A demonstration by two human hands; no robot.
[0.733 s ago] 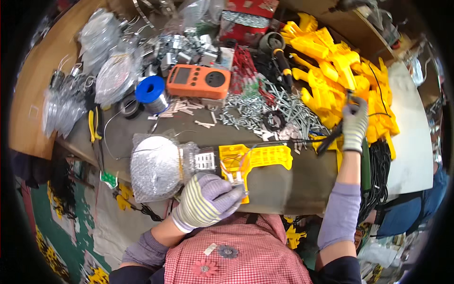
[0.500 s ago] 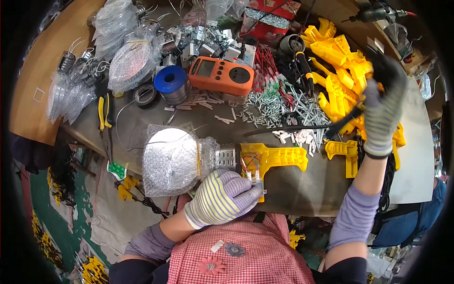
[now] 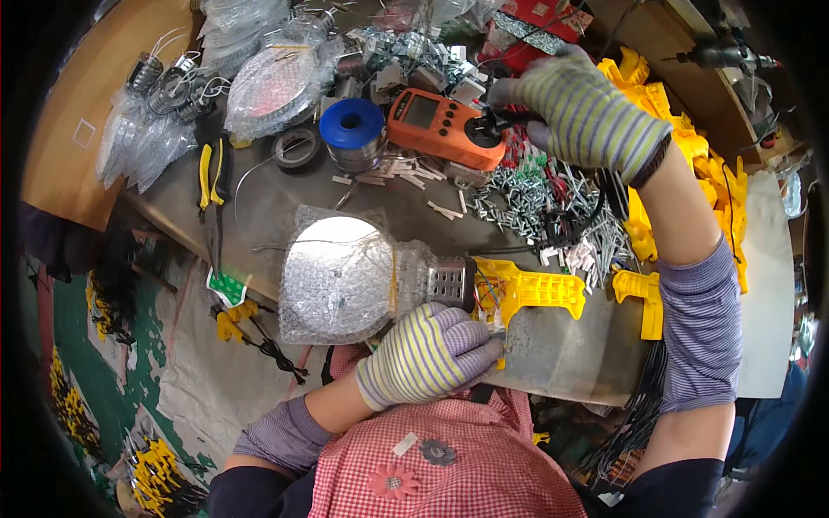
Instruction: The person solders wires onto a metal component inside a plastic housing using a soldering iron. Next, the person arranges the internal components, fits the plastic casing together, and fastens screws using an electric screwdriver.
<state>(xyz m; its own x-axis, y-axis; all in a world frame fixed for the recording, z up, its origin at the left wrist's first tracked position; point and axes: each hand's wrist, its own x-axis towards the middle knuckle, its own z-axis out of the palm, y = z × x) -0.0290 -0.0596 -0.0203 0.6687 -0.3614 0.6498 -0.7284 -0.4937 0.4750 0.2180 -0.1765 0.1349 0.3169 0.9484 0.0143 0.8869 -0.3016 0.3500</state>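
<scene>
Cluttered grey workbench (image 3: 553, 345), green floor (image 3: 78, 363)

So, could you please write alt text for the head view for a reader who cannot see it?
A striped-gloved left hand steadies a bubble-wrapped bulb lamp in a yellow plastic holder on a cluttered grey workbench. The gloved right hand reaches beside an orange handheld meter.

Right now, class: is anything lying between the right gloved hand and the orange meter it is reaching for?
Nothing visible does. The right hand is already at the orange meter, its fingertips over the meter's right end. The screws lie nearer the person, below the meter and out of the hand's way.
</scene>
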